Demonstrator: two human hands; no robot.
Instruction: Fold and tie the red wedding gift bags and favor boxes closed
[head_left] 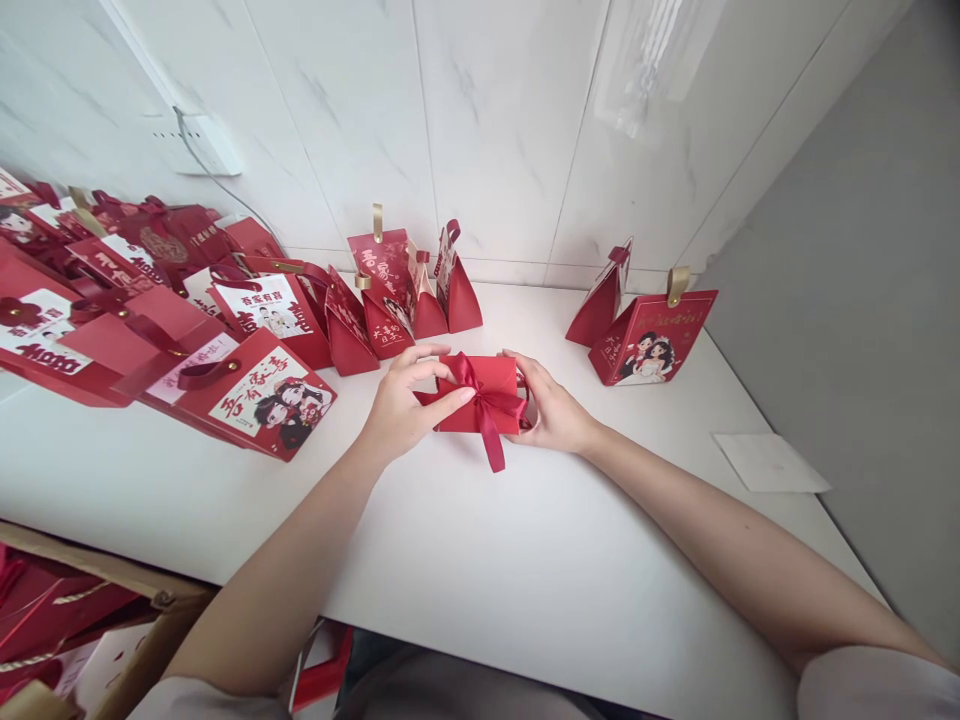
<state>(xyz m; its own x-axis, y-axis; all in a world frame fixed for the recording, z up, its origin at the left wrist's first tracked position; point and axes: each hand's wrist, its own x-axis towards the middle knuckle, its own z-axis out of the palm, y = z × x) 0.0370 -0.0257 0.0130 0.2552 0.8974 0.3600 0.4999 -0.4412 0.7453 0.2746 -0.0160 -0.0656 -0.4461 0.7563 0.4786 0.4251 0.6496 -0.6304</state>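
A small red gift box (499, 375) is between my two hands over the middle of the white table. Across its face runs a dark red satin ribbon (491, 405), tied in a bow with one tail hanging down past the near edge. My left hand (409, 400) grips the box's left side, its thumb lying on the ribbon by the knot. From the right, my right hand (551, 405) curls round the other end, fingertips at the top corner and thumb low. The underside of the box is hidden.
Many red wedding gift boxes (270, 395) crowd the table's left. Several small peaked boxes (459, 295) stand along the tiled wall. Two more, including a box with a printed couple (660, 340), stand right. A white card (769, 462) lies near the right edge. An open carton (161, 610) sits lower left.
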